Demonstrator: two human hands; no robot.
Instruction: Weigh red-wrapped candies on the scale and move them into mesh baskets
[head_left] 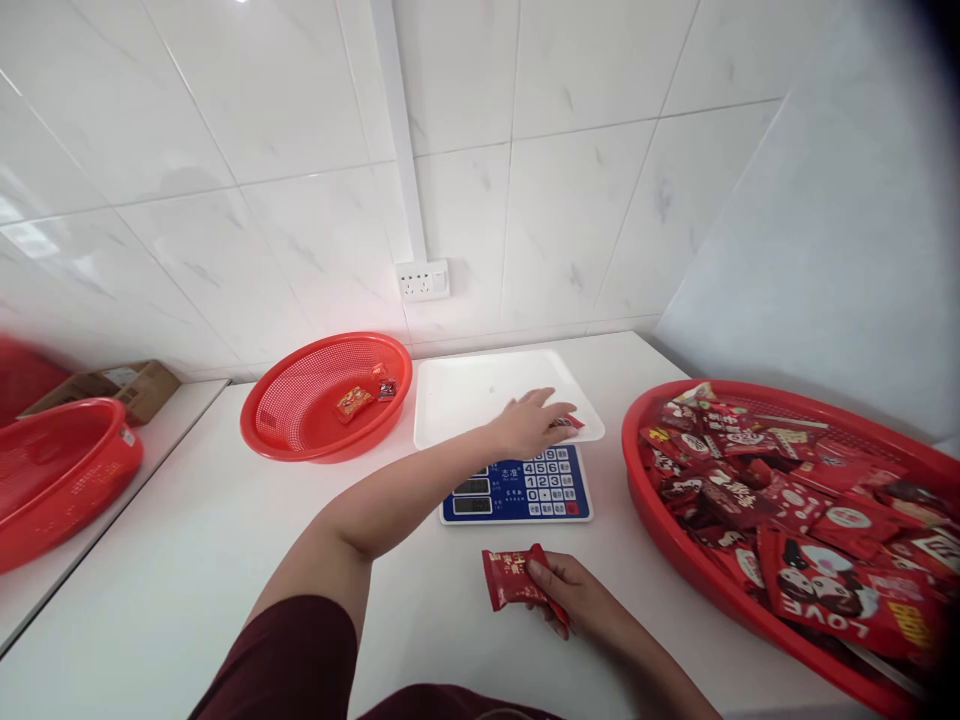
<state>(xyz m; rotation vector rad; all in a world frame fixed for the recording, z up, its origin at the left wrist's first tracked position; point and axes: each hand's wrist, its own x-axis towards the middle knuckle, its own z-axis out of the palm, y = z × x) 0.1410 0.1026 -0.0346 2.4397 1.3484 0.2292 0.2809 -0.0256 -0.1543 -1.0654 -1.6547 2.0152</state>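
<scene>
Maroon sleeve (292, 650) at your near left leads to your left hand (525, 425), its fingers slightly spread over a small red wrapper (570, 421) near the right edge of the scale's white tray (472, 390); whether they grip it, I cannot tell. Your right hand (571, 592) has thumb and fingers clamped on a gold-lettered red packet (510, 577), nearer you than the blue keypad panel (510, 497), left of the heaped red basket (637, 480).

Held packet (514, 580): glossy plastic film. Scale tray (480, 385): smooth plastic, slight sheen. Round basket (292, 395): shiny perforated plastic. Tabletop (180, 530): smooth. Wall tiles (300, 90): glossy. Sleeve (296, 650): matt cloth. Box (156, 390): matt cardboard.
</scene>
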